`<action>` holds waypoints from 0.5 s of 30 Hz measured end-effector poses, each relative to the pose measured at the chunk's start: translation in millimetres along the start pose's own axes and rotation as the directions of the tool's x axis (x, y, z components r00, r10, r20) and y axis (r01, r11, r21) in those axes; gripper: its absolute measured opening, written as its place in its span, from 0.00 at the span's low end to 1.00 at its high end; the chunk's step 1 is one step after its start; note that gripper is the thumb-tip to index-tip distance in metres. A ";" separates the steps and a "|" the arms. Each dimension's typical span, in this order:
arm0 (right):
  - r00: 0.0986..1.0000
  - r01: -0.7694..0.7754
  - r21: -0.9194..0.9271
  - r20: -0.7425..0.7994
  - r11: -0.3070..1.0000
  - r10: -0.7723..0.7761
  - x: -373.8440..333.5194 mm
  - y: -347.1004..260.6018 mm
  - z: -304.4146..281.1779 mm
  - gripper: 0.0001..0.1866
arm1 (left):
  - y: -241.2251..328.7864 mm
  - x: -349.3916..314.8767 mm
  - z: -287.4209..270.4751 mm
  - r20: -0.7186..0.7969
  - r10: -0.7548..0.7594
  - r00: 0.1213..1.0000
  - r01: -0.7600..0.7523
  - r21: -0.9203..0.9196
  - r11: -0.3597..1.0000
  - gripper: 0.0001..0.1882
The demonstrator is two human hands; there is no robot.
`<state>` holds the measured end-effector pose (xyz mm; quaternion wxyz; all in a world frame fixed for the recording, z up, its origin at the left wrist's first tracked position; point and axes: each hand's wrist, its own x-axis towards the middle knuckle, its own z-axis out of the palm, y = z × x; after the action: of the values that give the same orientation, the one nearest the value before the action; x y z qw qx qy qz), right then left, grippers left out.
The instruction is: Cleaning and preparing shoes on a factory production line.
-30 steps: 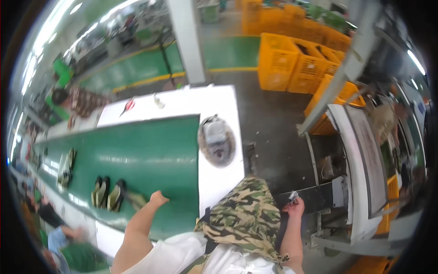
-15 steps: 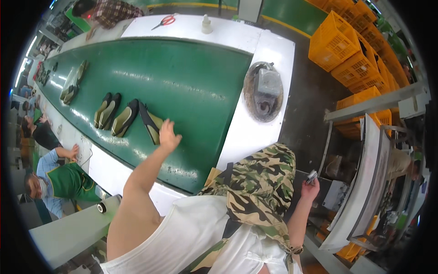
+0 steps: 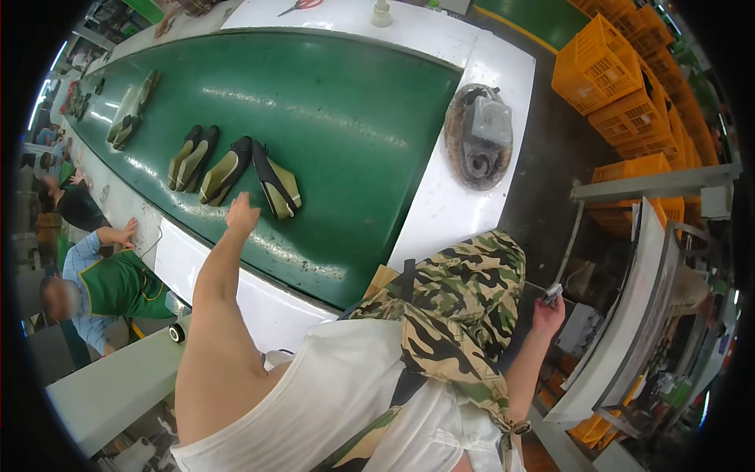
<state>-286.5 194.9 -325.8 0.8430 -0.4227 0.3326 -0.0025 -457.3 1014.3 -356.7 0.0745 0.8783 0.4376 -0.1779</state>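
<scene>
My left hand (image 3: 243, 213) reaches over the green conveyor belt (image 3: 354, 165), with its fingers partly stretched out and nothing visible in them. It is beside the heel ends of two dark-toed olive shoes: one shoe (image 3: 224, 171) up to its left, and another shoe (image 3: 277, 182) lying tilted to its right. Farther left lies a pair of similar shoes (image 3: 191, 160). Off the belt, at the right, my right hand (image 3: 547, 316) is closed on a small silver metal tool (image 3: 553, 293); its exact kind is too small to tell.
A dark oval tray (image 3: 478, 177) holding a pale block stands on the white ledge (image 3: 425, 193). Red-handled scissors (image 3: 303, 7) and a white bottle (image 3: 381, 14) are at the far ledge. Orange crates (image 3: 594, 67) are stacked right. A co-worker in a green apron (image 3: 122, 283) sits left.
My left hand has moved left, away from the rightmost shoe toward the shoe beside it. That rightmost shoe shows more of its side. The whole view has shifted slightly; my right hand keeps its tool.
</scene>
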 end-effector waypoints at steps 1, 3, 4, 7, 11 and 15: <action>1.000 -0.010 0.004 -0.018 1.000 0.010 0.2 -0.1 -5.6 0.10 | -8.2 -1.8 10.9 -0.182 0.034 0.983 -0.054 -0.105 0.993 0.39; 0.999 -0.026 -0.006 -0.033 1.000 0.025 -0.3 -3.2 -16.6 0.10 | 22.7 -7.6 11.5 -0.432 0.091 0.897 -0.249 -0.326 0.912 0.45; 0.999 -0.035 0.005 -0.037 0.999 0.035 -1.3 -5.6 -22.3 0.10 | 47.4 -12.6 6.6 -0.494 0.141 0.858 -0.325 -0.309 0.894 0.47; 0.997 -0.048 0.007 -0.052 0.999 0.048 4.0 -7.4 -16.6 0.11 | 119.6 -39.3 -20.4 -0.444 0.260 0.857 -0.346 -0.124 0.930 0.53; 0.999 -0.035 -0.006 -0.019 0.999 0.035 8.5 -3.1 17.1 0.11 | 150.2 -41.4 -17.0 -0.278 0.226 0.934 -0.230 0.018 0.973 0.57; 0.998 -0.013 -0.038 0.057 0.999 0.015 10.1 -11.1 24.2 0.12 | 149.3 -40.8 -11.8 -0.236 0.101 0.967 -0.101 0.014 0.995 0.59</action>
<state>-262.0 202.1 -313.3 0.8441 -0.4360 0.3113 0.0217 -358.3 896.9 -334.0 0.0303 0.9144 0.3978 -0.0686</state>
